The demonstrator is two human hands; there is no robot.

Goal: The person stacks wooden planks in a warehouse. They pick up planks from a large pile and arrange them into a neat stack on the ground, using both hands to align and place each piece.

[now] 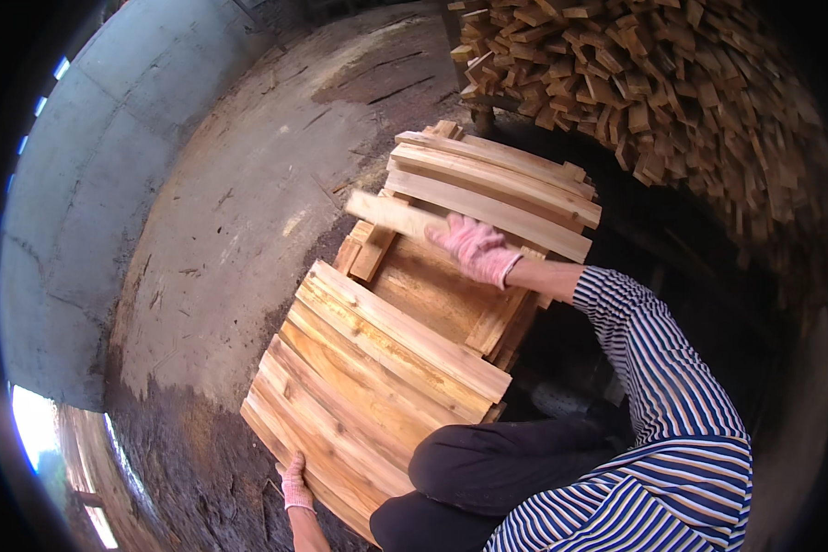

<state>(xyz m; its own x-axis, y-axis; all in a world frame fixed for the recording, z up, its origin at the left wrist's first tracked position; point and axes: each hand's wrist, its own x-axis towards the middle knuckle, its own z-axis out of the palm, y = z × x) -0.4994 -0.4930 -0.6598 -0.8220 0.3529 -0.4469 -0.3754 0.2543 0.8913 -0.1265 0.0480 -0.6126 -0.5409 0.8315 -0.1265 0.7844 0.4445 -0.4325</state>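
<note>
My right hand, in a pink work glove, grips a short pale wooden plank from above. This plank slants over a gap in a stack of planks, and its far left end is slightly blurred. Below it, the gap shows a lower wooden layer. Close to me, planks lie side by side as the stack's top layer. My left hand, also gloved, holds the near left edge of these planks; some of its fingers are hidden. Several more planks lie across the stack's far end.
A large heap of cut wood pieces rises at the far right. A grey concrete wall stands to the left, beyond a dirt-stained floor with wood scraps. My dark-trousered knees are against the stack's near right side.
</note>
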